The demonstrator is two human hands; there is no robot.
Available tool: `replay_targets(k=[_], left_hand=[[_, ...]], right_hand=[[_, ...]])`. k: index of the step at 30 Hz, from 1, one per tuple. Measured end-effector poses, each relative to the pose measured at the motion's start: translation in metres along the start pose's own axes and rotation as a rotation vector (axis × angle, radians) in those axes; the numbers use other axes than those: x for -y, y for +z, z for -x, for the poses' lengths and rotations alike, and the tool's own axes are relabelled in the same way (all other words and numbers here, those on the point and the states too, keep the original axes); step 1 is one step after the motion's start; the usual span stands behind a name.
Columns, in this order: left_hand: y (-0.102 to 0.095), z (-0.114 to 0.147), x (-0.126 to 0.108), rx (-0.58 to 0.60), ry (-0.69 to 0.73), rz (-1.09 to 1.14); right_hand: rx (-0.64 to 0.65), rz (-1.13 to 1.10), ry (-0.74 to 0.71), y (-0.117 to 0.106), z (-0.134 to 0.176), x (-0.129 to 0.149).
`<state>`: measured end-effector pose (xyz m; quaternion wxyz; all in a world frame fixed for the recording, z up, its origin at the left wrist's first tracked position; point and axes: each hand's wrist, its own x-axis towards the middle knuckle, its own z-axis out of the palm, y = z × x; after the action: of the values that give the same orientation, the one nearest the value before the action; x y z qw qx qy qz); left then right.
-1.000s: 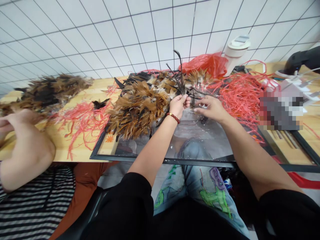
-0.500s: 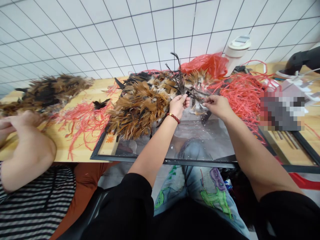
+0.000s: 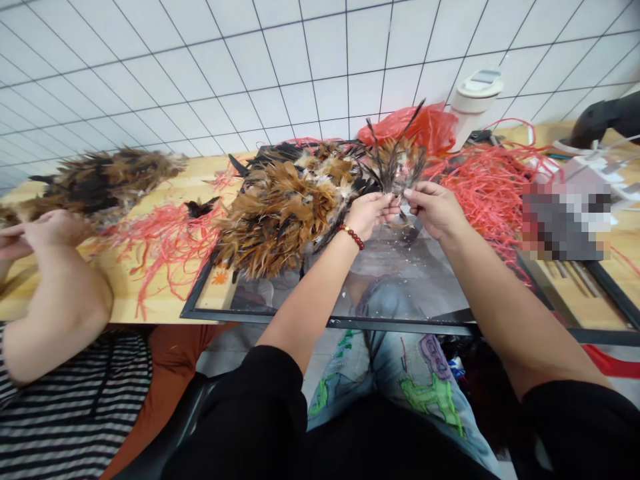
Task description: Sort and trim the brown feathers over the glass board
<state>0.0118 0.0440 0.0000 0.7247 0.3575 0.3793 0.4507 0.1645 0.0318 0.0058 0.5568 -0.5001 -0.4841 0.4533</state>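
My left hand (image 3: 371, 212), with a red bead bracelet at the wrist, pinches the base of a small bunch of dark feathers (image 3: 389, 172) that fans upward. Close beside it, my right hand (image 3: 436, 208) has thumb and forefinger pinched at the lower right of the same bunch; the exact grip point is too small to make out. Left of my hands lies a big pile of brown feathers (image 3: 285, 213). Both hands are above a dark-framed glass panel (image 3: 395, 257) scattered with white bits.
Pink-red strings (image 3: 483, 193) heap at the right, more strings (image 3: 170, 243) at the left. Behind stand a red plastic bag (image 3: 430, 128) and a white cup (image 3: 473, 107). A co-worker's hands (image 3: 55, 230) are at the far left near another feather pile (image 3: 110, 180). A tiled wall (image 3: 320, 60) closes the back.
My left hand has shifted slightly right, and the dark feather bunch now leans right and spreads wider. My right hand has come in from the side to meet its base.
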Motion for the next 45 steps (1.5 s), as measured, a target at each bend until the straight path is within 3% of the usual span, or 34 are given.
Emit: replay_targets(k=[11, 18, 22, 28, 34, 37, 41, 45], left_hand=[[-0.001, -0.001, 0.004, 0.089, -0.021, -0.094], [0.000, -0.003, 0.005, -0.009, 0.060, -0.053], [0.001, -0.002, 0.005, -0.043, 0.075, -0.060], [0.002, 0.000, 0.005, 0.017, 0.026, -0.119], [-0.002, -0.004, 0.007, 0.052, 0.006, -0.064], [-0.003, -0.006, 0.006, 0.010, -0.007, -0.024], [-0.003, -0.003, -0.001, -0.065, 0.010, 0.048], [-0.005, -0.002, -0.011, -0.129, 0.080, 0.131]], right_hand=[[-0.021, -0.025, 0.012, 0.002, -0.001, -0.006], [-0.050, -0.008, 0.002, 0.003, -0.002, -0.007], [-0.080, 0.052, -0.051, 0.003, -0.002, -0.009], [-0.097, 0.019, -0.157, 0.006, -0.001, -0.009], [-0.242, -0.153, -0.212, -0.002, -0.014, -0.017], [-0.288, -0.205, -0.226, -0.009, -0.021, -0.019], [-0.256, -0.193, -0.221, -0.011, -0.021, -0.020], [-0.146, -0.110, -0.177, -0.004, -0.012, -0.016]])
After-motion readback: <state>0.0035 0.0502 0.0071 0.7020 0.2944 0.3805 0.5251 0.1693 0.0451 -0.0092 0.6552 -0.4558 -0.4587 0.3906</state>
